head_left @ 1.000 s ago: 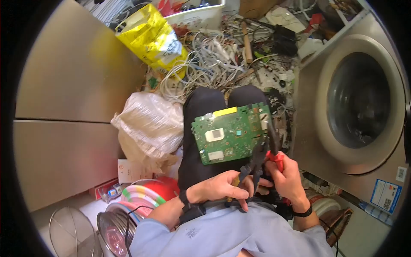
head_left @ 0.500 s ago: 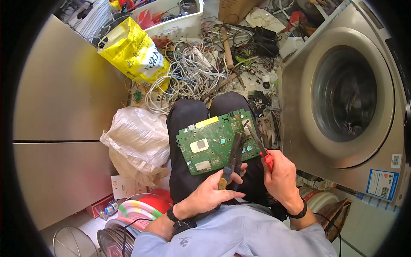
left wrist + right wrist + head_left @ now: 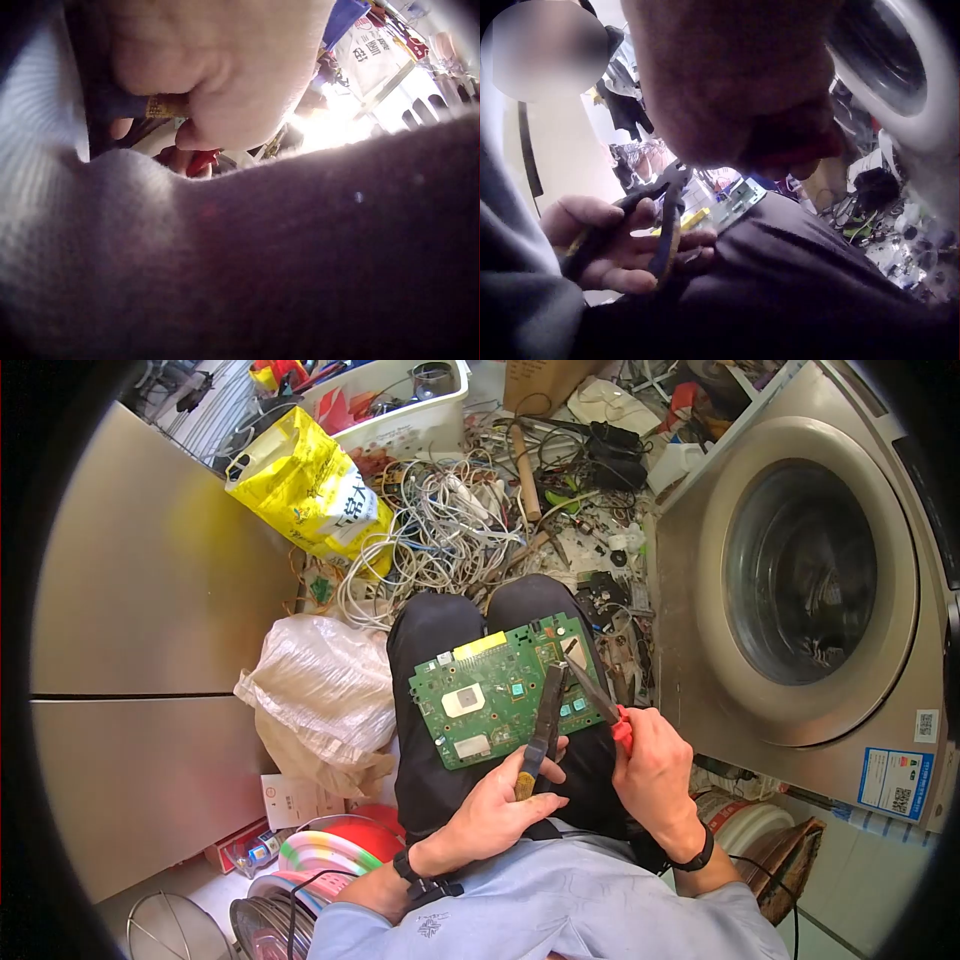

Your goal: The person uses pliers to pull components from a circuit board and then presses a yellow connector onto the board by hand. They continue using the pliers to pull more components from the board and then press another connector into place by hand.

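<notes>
A green circuit board point(image 3: 500, 695) lies across the person's lap, with a yellow strip on its far edge and pale metal patches on top. The left hand point(image 3: 497, 812) holds pliers point(image 3: 541, 735) with dark and yellow handles, their jaws over the board's right part. In the right wrist view the handles of these pliers point(image 3: 666, 240) stand apart between the fingers. The right hand point(image 3: 655, 775) grips red-handled long-nosed pliers point(image 3: 594, 690), whose tapering tip points at the board's upper right corner, close to the other pliers' jaws. The left wrist view is largely covered by cloth.
A washing machine point(image 3: 800, 590) stands at the right, a metallic cabinet front point(image 3: 150, 610) at the left. Tangled white cables point(image 3: 440, 525), a yellow bag point(image 3: 310, 485) and a white bin point(image 3: 400, 420) lie ahead. A pale sack point(image 3: 315, 700) and stacked basins point(image 3: 335, 850) sit on the left.
The left hand's pliers have swung up from near the lap over the board. The right hand's pliers have tilted, tip leftward toward them. The head view has shifted.
</notes>
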{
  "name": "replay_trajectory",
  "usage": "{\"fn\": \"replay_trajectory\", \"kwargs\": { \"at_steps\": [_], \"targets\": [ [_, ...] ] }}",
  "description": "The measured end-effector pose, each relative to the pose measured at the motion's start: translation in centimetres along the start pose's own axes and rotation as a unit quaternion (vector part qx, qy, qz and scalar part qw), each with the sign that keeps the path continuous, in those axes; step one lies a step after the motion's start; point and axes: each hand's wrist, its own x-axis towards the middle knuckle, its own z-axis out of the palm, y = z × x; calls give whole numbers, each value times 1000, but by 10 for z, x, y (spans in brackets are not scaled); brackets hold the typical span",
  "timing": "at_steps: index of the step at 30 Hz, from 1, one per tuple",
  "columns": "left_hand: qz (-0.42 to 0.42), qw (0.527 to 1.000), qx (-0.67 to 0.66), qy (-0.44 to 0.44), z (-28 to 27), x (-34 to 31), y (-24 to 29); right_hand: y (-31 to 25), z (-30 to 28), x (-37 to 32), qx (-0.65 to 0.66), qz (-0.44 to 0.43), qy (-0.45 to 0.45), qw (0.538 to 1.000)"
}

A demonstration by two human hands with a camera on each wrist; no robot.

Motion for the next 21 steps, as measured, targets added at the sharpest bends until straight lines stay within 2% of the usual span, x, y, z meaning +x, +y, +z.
{"fn": "replay_trajectory", "kwargs": {
  "at_steps": [5, 7, 11, 16, 20, 21],
  "targets": [
    [25, 999, 40, 13, 1, 4, -5, 0, -1, 2, -22, 1, 12, 1000],
    [-14, 998, -42, 49, 6, 5, 1, 0, 0, 1, -26, -3, 4, 1000],
    [-4, 996, -37, 80, 9, 6, 2, 0, 0, 2, -21, 0, 3, 1000],
    [-43, 984, 127, 118, 9, 7, 19, 3, 2, 1, -21, -5, 6, 1000],
    [-22, 964, 219, 148, 11, 5, 16, 2, 3, 1, -16, -3, 1, 1000],
    [6, 953, 254, 167, 11, 4, 16, 3, 5, 1, -13, -1, 1, 1000]
  ]
}}
